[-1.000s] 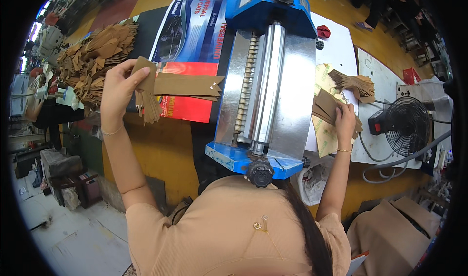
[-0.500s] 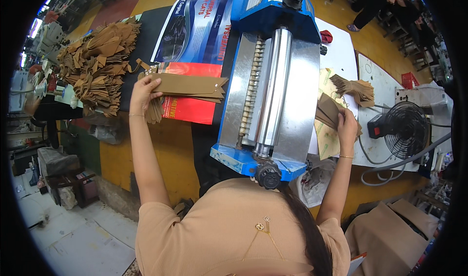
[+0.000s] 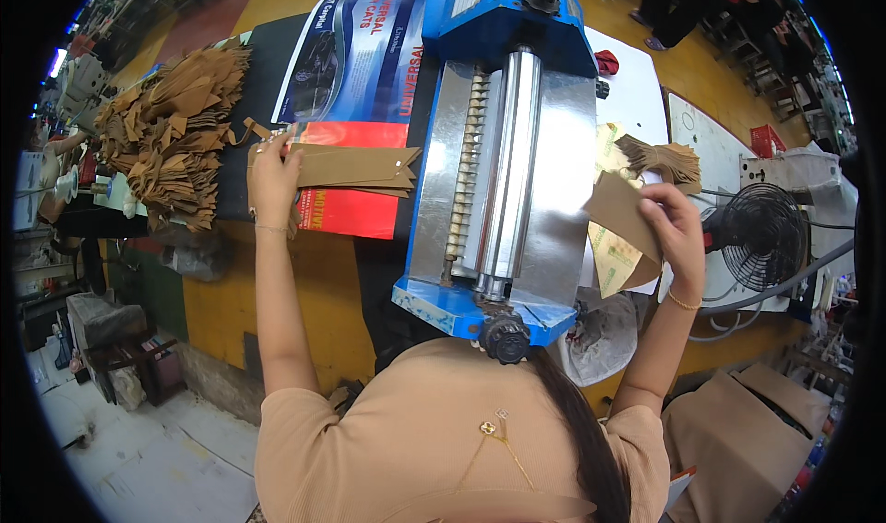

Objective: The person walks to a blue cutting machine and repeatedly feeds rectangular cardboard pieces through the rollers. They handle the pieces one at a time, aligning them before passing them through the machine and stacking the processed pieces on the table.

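Observation:
A blue roller machine [image 3: 503,154] with silver rollers stands in the middle of the table. My left hand [image 3: 272,177] rests on the left end of a small stack of brown paper pieces [image 3: 355,168] lying on a red and blue printed sheet [image 3: 355,71], left of the machine. My right hand [image 3: 674,232] holds one brown paper piece [image 3: 623,209] lifted beside the machine's right side. Behind it lies a small heap of brown pieces [image 3: 660,158] on a white surface.
A big pile of brown paper pieces [image 3: 171,135] covers the table's far left. A black fan [image 3: 761,237] stands at the right, with cables. A brown cardboard box [image 3: 748,440] sits low right. A plastic bag [image 3: 600,338] hangs under the machine's right corner. Other people are at the top right.
My left hand has set the brown pieces down on the printed sheet and moved right along them. My right hand has lifted one brown piece off the right heap.

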